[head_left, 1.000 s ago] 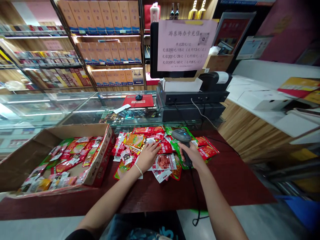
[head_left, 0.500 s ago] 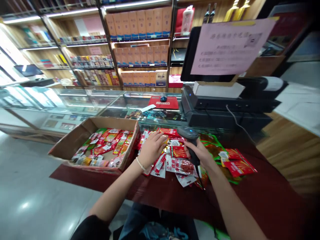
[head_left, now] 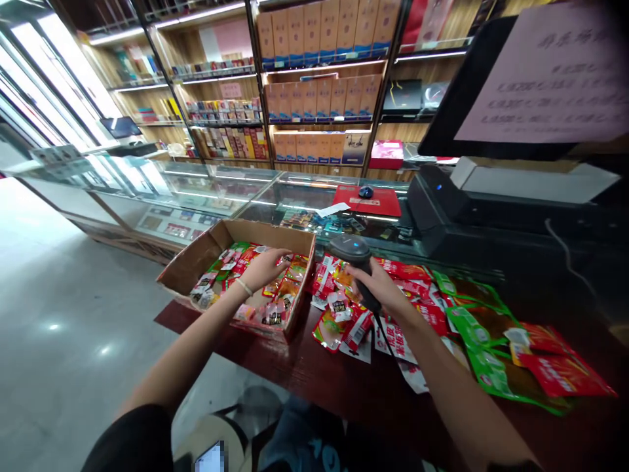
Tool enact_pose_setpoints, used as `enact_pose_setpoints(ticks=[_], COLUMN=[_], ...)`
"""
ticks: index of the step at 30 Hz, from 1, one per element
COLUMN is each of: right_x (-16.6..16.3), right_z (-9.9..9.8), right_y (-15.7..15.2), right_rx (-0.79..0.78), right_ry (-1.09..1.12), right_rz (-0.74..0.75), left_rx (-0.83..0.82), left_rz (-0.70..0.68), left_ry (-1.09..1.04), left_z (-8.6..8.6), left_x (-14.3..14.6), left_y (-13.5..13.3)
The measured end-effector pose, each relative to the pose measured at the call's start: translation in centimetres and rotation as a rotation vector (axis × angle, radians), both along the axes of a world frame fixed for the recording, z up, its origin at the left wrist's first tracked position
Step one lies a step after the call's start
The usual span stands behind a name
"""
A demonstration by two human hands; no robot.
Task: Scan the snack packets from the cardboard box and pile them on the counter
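Note:
My right hand (head_left: 383, 288) is wrapped round the grip of a black barcode scanner (head_left: 350, 248), its head held over the left end of a pile of snack packets (head_left: 328, 331). A cable hangs from the scanner's handle across the pile. My left hand (head_left: 265, 269), with a pale band at the wrist, hovers inside an open cardboard box (head_left: 287, 231). Its fingers stretch out towards the box's right side, and I see nothing held in them. Several red, green and clear snack packets (head_left: 230, 257) lie in the box beneath it.
Green and red packets (head_left: 491, 367) lie on the dark red counter (head_left: 304, 380) at the right. Behind stand a glass display case (head_left: 265, 203), a red mat (head_left: 381, 203) with a mouse (head_left: 365, 192), and a monitor (head_left: 457, 98) bearing a pink sheet. A stool (head_left: 196, 432) is below.
My left hand has moved left, from the packet pile into the box. The scanner, still in my right hand, has shifted towards the pile's left end. The whole view has turned left.

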State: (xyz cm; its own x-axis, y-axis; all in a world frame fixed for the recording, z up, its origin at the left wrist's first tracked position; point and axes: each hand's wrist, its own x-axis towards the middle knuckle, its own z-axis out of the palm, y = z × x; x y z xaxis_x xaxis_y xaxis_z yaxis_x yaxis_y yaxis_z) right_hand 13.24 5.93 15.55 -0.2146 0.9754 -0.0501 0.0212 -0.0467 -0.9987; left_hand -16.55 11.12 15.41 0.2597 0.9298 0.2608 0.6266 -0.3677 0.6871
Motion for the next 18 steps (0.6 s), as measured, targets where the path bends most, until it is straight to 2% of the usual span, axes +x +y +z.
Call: enact_pose_setpoints(ticks=[4, 9, 14, 18], right_x=[-0.9, -1.6, -1.6, -1.2], right_z=[-0.3, -0.5, -1.2, -2.0], right_y=[1.1, 2.0, 2.8, 3.5], right_rx=[-0.015, -0.064, -0.057, -0.078], right_ry=[-0.045, -0.033, -0.076, -0.1], right_rz=[-0.012, -0.028, -0.032, -0.03], left_rx=[-0.172, -0.346, -0.452, -0.437], left_rz=[-0.018, 0.006, 0.024, 0.138], left_ry=[-0.05, -0.057, 0.208, 0.178], left_z=[-2.7, -6.1, -8.7, -10.2], left_x=[-1.0, -0.4, 0.7, 1.7], left_y=[4.3, 8.2, 10.0, 10.5])
